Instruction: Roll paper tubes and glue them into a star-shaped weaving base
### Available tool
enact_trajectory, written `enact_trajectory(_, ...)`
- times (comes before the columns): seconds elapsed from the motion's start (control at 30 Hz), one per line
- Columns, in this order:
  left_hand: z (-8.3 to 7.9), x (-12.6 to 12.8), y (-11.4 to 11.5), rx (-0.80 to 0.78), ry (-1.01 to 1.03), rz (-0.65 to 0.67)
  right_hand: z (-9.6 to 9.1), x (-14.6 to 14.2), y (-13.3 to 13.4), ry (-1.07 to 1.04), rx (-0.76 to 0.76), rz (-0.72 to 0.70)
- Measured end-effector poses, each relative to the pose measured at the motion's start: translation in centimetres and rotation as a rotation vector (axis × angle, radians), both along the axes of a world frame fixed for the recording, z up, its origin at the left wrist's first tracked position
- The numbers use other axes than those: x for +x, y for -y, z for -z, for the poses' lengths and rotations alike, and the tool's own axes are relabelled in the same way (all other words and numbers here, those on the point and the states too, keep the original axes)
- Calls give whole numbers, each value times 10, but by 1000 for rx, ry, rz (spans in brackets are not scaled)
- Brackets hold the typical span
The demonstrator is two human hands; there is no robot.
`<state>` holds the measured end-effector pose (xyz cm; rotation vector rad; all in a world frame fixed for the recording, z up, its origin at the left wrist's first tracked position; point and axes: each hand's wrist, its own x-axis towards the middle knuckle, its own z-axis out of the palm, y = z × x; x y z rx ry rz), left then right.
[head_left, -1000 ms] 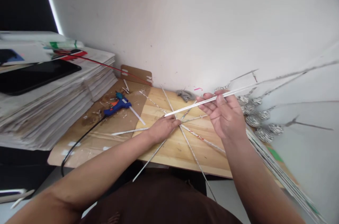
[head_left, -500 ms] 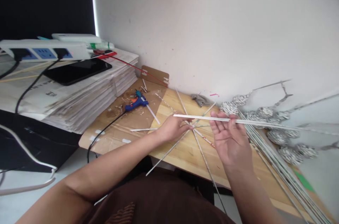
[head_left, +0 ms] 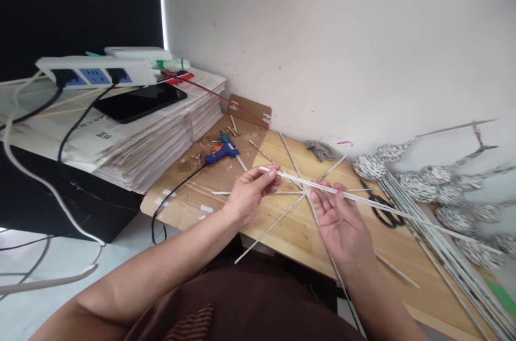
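Note:
Two thin white rolled paper sticks (head_left: 382, 204) lie side by side, slanting down to the right above the table. My left hand (head_left: 250, 194) pinches them close to their left end. Further along, my right hand (head_left: 342, 221) has its palm turned up, with the thumb pressing the sticks against its fingers. Beneath both hands, several paper sticks cross into a star shape (head_left: 269, 229) on the wooden table; its centre is partly hidden by the held sticks and my right hand.
A blue glue gun (head_left: 222, 152) lies on cardboard at the left. Black scissors (head_left: 386, 213) rest beside a bundle of paper sticks (head_left: 447, 260) at the right, near woven paper shapes (head_left: 423, 180). Stacked paper (head_left: 161, 142) carries a phone (head_left: 143, 101) and a power strip (head_left: 97, 72).
My left hand has shifted to pinch the sticks near their end. My right thumb has closed on them, and the sticks tilt more steeply to the right. The view has turned slightly left.

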<state>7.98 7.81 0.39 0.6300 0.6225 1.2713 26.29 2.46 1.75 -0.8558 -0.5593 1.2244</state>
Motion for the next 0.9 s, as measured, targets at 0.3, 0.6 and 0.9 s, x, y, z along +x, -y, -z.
enact_trajectory(0.3, 12, -3, -1, 71, -80, -46, -7, -8, 10, 777, -67, -359)
enact_trajectory(0.6, 9, -9, 9, 140, -146, 25, -30, -28, -23, 1635, 403, -229)
enact_trajectory(0.9, 12, -17, 12, 15, -36, -2, -35, -43, -26, 1558, 335, -339)
